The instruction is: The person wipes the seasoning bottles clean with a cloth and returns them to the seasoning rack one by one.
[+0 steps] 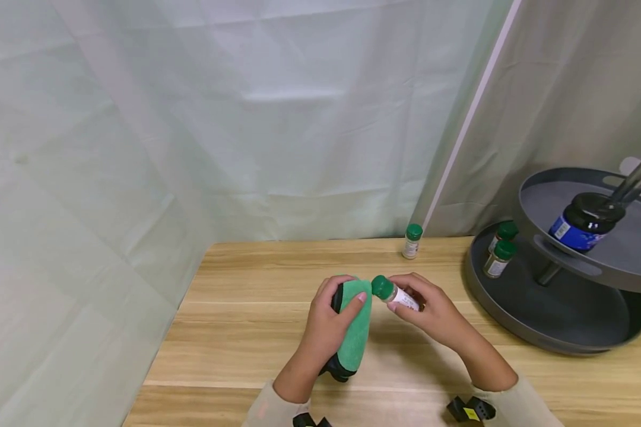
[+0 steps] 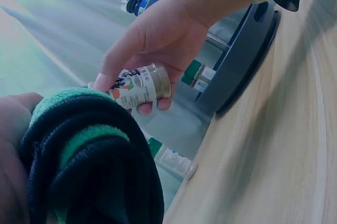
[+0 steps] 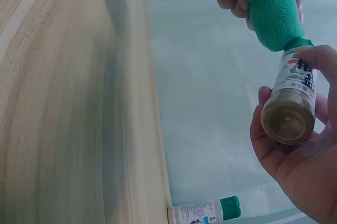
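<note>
My left hand (image 1: pixel 328 317) grips a folded green cloth with a black edge (image 1: pixel 357 332), thumb across its green face. In my right hand (image 1: pixel 432 305) is a small spice jar (image 1: pixel 405 299) with a green cap and a printed label, tilted so the cap points left at the cloth. The right wrist view shows the jar's base (image 3: pixel 288 121) toward the camera and its cap against the cloth (image 3: pixel 274 8). From the left wrist side, the folded layers of the cloth (image 2: pixel 100 145) hide part of the jar's cap end.
Another green-capped spice jar (image 1: pixel 412 242) stands near the table's back edge. To the right is a dark two-tier round tray (image 1: pixel 478 296), with two green-capped jars (image 1: pixel 498 261) on its lower level and a dark jar with a blue label (image 1: pixel 584 222) above. Pale curtains (image 1: pixel 310 118) hang behind.
</note>
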### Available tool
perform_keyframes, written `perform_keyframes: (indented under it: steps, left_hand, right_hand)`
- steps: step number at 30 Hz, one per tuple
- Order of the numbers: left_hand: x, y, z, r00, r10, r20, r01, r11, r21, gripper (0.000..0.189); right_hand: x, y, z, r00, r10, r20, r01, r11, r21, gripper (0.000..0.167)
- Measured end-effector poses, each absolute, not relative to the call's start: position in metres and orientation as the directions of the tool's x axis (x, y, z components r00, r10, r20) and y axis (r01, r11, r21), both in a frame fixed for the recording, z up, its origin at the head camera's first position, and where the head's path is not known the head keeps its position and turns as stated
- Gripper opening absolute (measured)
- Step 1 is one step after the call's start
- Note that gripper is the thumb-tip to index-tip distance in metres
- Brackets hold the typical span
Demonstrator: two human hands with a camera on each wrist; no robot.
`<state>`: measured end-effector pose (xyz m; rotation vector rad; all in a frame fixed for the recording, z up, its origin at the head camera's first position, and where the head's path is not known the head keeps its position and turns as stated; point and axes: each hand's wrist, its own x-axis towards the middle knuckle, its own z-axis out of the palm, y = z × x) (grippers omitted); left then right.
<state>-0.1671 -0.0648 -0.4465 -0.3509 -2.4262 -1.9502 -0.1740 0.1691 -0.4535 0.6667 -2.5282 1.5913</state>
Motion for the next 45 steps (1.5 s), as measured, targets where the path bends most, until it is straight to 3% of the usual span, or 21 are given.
perform_keyframes:
  steps: [15,27,37,45]
  left_hand:
    - [-0.168,-0.07,-0.443,-0.963,0.188,0.193,0.244,0.305,0.92,0.027]
    - [-0.172,-0.076,-0.445,-0.959,0.241,0.149,0.234,0.376,0.896,0.03]
    - [-0.175,-0.077,-0.447,-0.964,0.237,0.12,0.202,0.359,0.911,0.029]
    - [-0.175,-0.077,-0.448,-0.966,0.233,0.111,0.19,0.353,0.916,0.03]
  right_hand:
    - [-0.175,0.167,-0.455,-0.9,-0.339,0.274,-0.411,0.449,-0.794,0.04]
    - [-0.173,0.168,-0.453,-0.878,-0.41,0.246,-0.443,0.507,-0.739,0.043]
    - [-0.168,0.17,-0.447,-0.844,-0.473,0.253,-0.478,0.449,-0.755,0.043]
    - [-0.167,0.173,-0.446,-0.849,-0.45,0.279,-0.467,0.39,-0.794,0.043]
